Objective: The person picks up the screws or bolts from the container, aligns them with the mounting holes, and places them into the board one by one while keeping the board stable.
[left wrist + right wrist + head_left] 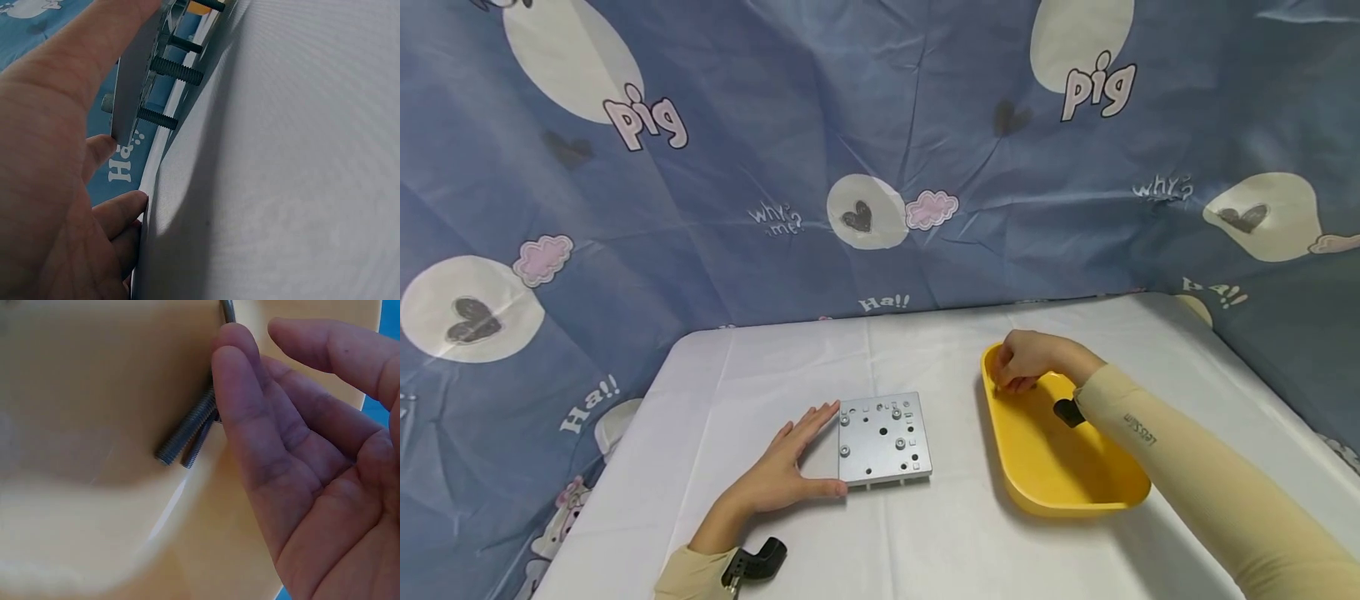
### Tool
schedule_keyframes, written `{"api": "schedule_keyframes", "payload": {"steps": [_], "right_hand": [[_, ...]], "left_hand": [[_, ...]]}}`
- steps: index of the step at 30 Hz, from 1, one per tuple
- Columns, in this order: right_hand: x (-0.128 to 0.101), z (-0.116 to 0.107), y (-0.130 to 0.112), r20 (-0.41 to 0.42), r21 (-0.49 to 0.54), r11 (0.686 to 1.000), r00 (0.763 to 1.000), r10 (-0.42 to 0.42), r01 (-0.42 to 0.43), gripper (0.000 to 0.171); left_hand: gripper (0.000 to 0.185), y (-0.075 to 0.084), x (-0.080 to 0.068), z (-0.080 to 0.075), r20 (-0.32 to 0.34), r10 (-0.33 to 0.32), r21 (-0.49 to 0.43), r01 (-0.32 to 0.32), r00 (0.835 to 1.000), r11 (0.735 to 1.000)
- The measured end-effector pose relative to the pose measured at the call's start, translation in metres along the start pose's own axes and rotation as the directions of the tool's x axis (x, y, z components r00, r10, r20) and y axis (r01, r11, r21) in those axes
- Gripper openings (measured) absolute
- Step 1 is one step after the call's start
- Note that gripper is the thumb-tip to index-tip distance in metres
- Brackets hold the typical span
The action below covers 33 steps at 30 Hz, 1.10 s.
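Note:
My left hand [790, 467] lies flat on the white table, fingers straight, against the left edge of a square grey metal plate [883, 437] with holes and several screws in it. The left wrist view shows that hand [56, 175] beside the plate's edge [128, 94], with dark bolts [178, 69] sticking out under the plate. My right hand [1026, 362] reaches into the far end of a yellow tray [1060, 500]. In the right wrist view its fingertips [234, 369] touch two threaded bolts [187, 440] lying against the tray's wall [94, 394]. The thumb stays apart from them.
The white cloth-covered table [775, 358] is backed by a blue printed curtain [880, 150] behind and on both sides. Black wrist-camera mounts [756, 562] sit on both forearms. The tray stands to the right of the plate with a gap between them.

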State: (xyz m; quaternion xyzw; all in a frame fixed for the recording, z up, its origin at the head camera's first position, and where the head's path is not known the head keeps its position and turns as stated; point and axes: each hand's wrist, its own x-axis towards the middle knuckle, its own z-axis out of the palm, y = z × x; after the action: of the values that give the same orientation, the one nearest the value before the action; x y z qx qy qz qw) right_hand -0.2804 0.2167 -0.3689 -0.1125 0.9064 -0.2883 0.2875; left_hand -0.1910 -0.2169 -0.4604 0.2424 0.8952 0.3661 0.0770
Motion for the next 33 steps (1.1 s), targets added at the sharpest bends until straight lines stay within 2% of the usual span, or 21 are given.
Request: {"api": "schedule_keyframes", "payload": {"steps": [20, 27, 33], "right_hand": [[-0.002, 0.007, 0.004, -0.006, 0.081, 0.997, 1.000, -0.008, 0.008, 0.013], [-0.002, 0.009, 0.007, -0.032, 0.059, 0.998, 0.999, 0.009, -0.007, 0.010], [-0.002, 0.009, 0.012, -0.063, -0.007, 1.000, 0.998, 0.018, -0.018, 0.008]], "left_hand": [[0.120, -0.001, -0.001, -0.001, 0.001, -0.007, 0.024, 0.007, 1.000, 1.000], [0.120, -0.001, -0.001, -0.001, -0.009, 0.016, 0.025, -0.015, 1.000, 1.000], [0.120, -0.002, 0.001, 0.001, -0.009, 0.018, 0.021, -0.018, 1.000, 1.000]]}}
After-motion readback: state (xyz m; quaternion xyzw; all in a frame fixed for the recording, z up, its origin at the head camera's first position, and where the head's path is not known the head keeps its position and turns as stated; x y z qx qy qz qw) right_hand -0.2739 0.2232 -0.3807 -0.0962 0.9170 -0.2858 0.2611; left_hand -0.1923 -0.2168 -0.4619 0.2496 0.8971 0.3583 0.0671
